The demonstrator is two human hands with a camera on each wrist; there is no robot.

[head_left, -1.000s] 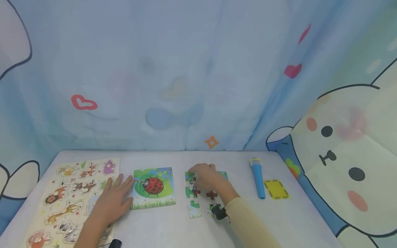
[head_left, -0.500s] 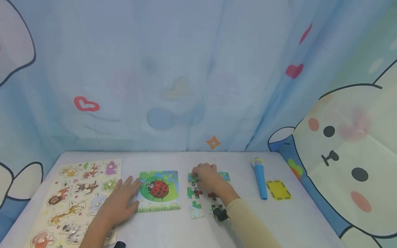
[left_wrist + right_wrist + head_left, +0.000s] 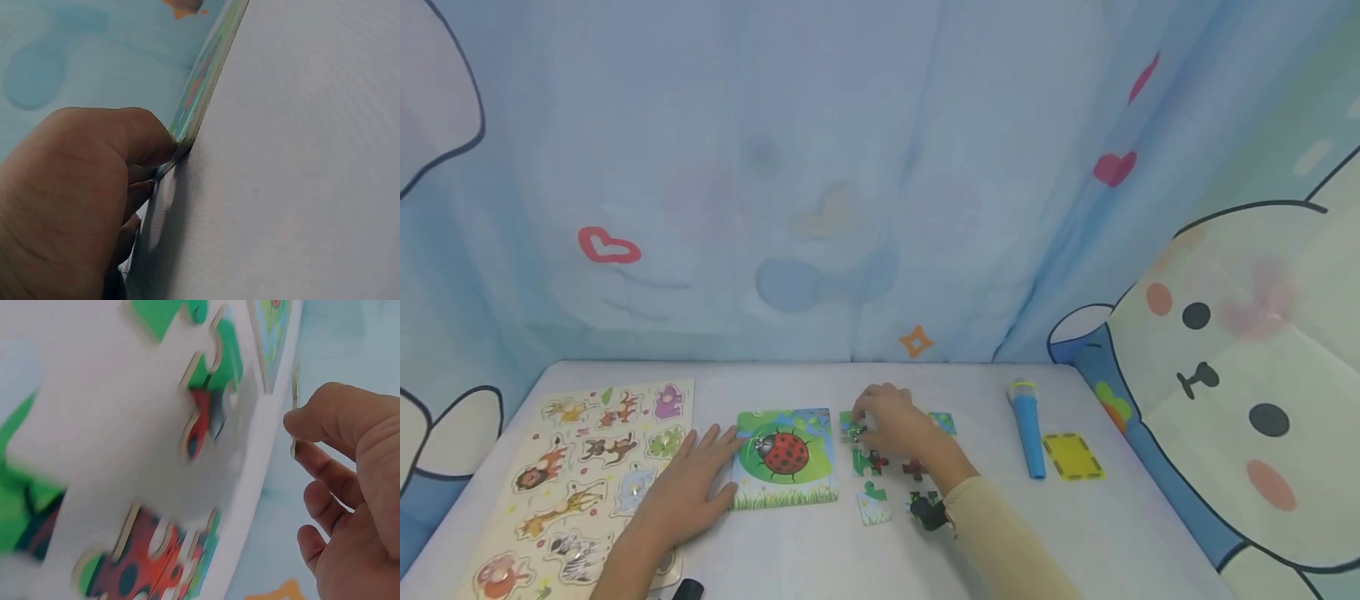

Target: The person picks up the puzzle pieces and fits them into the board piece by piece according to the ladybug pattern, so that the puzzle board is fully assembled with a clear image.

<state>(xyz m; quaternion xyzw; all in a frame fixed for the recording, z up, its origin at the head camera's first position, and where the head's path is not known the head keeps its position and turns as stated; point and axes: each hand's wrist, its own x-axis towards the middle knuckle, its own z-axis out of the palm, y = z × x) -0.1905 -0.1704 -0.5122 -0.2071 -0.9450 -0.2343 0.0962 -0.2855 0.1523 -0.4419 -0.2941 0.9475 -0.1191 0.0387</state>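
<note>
My left hand lies with fingers spread at the left edge of a square ladybug picture board. In the left wrist view its thumb and fingertips touch the board's edge. To the right of the board, my right hand pinches a thin jigsaw piece between thumb and index finger, raised above the table. Its other fingers are loosely bent. Below that hand lie several loose ladybug jigsaw pieces, among them a green and red one, a red one and a grass corner.
A wooden animal puzzle board lies on the left, partly under the left forearm. On the right are a blue toy microphone and a yellow square frame piece. A patterned curtain hangs behind the white table.
My right hand has lifted the pinched jigsaw piece and shifted slightly left, towards the ladybug board. My left hand stays at the board's edge. The head view has shifted a little.
</note>
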